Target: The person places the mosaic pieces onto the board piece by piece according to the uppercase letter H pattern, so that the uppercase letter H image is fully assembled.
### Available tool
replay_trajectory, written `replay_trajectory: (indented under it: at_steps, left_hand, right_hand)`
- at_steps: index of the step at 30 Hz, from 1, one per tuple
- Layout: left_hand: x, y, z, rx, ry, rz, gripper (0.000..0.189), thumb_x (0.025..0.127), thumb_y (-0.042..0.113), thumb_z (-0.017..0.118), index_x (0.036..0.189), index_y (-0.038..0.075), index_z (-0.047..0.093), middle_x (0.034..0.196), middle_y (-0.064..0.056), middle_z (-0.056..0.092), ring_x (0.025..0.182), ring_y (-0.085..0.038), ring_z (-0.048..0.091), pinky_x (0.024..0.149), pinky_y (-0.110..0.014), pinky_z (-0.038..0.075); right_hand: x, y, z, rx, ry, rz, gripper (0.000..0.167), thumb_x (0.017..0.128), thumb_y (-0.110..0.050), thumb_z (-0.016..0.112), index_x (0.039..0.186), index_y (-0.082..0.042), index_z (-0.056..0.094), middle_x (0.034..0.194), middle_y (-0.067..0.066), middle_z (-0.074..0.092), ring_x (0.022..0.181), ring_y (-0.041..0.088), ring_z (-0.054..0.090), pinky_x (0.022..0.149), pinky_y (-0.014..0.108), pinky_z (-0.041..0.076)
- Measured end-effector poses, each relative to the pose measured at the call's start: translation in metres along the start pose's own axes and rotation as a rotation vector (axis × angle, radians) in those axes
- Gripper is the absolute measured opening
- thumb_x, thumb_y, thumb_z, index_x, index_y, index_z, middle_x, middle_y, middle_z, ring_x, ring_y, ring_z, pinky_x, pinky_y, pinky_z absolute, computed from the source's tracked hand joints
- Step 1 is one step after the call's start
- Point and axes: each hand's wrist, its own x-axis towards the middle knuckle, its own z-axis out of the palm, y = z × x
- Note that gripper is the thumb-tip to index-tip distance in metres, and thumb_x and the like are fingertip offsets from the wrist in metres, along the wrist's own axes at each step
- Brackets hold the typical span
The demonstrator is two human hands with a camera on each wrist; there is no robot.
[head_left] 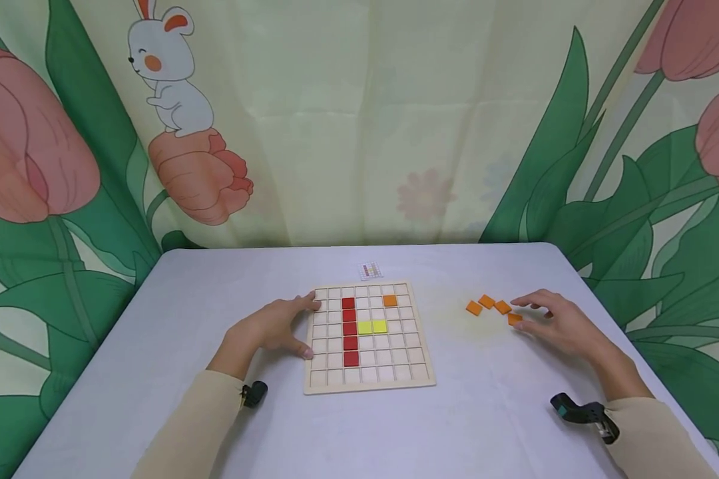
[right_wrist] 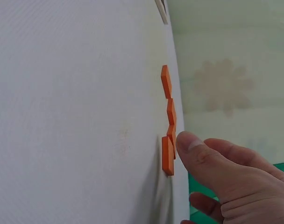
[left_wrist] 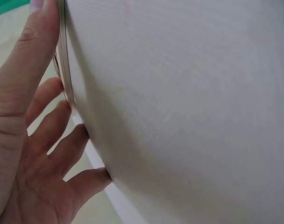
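Observation:
A square gridded wooden board (head_left: pixel 368 378) lies on the table, with a column of several red tiles (head_left: pixel 350 328), two yellow tiles (head_left: pixel 372 326) side by side and one orange tile (head_left: pixel 390 301) on its squares. Along the board's left edge rests my left hand (head_left: pixel 278 326), thumb and fingers spread; the left wrist view has the thumb (left_wrist: pixel 27 51) against that edge and other fingertips on the table. To the right lie several loose orange tiles (head_left: pixel 486 301). My right hand (head_left: pixel 560 322) hovers beside the nearest one (right_wrist: pixel 167 156), thumb close to it, fingers loosely bent.
A small pattern card (head_left: pixel 369 270) lies behind the board. The white-covered table (head_left: pixel 455 426) ends at a back edge, beyond which hangs a curtain (head_left: pixel 359 133) printed with tulips and a rabbit. A black wrist camera (head_left: pixel 586 414) sits on the right sleeve.

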Motion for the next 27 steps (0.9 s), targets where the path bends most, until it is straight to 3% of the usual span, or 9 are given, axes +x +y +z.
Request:
replay_trajectory:
  at_steps: [7, 21, 27]
  left_hand:
    - [-0.002, 0.001, 0.0, -0.009, -0.008, 0.003, 0.109, 0.063, 0.049, 0.096, 0.157, 0.03, 0.043, 0.17, 0.004, 0.027, 0.154, -0.032, 0.029, 0.121, -0.055, 0.033]
    - [-0.001, -0.002, -0.001, -0.006, -0.004, 0.0, 0.113, 0.061, 0.052, 0.095, 0.158, 0.031, 0.041, 0.17, 0.003, 0.027, 0.154, -0.032, 0.029, 0.12, -0.055, 0.034]
    - [-0.002, 0.0, -0.002, -0.011, -0.009, 0.007, 0.111, 0.063, 0.049, 0.096, 0.158, 0.03, 0.042, 0.17, 0.006, 0.024, 0.155, -0.031, 0.027, 0.121, -0.054, 0.033]
  right_hand:
    - [-0.006, 0.008, 0.004, 0.004, -0.014, 0.024, 0.045, 0.089, -0.025, 0.083, 0.128, -0.009, 0.068, 0.124, 0.014, 0.065, 0.111, 0.035, 0.057, 0.087, 0.055, 0.052]
    - [-0.006, 0.013, 0.008, 0.002, -0.013, 0.063, 0.045, 0.091, -0.028, 0.081, 0.129, -0.008, 0.068, 0.119, 0.012, 0.069, 0.112, 0.032, 0.059, 0.094, 0.055, 0.051]
    - [-0.006, 0.013, 0.009, 0.029, -0.02, 0.056, 0.041, 0.093, -0.021, 0.078, 0.129, -0.005, 0.066, 0.118, 0.016, 0.069, 0.113, 0.039, 0.06, 0.098, 0.064, 0.047]
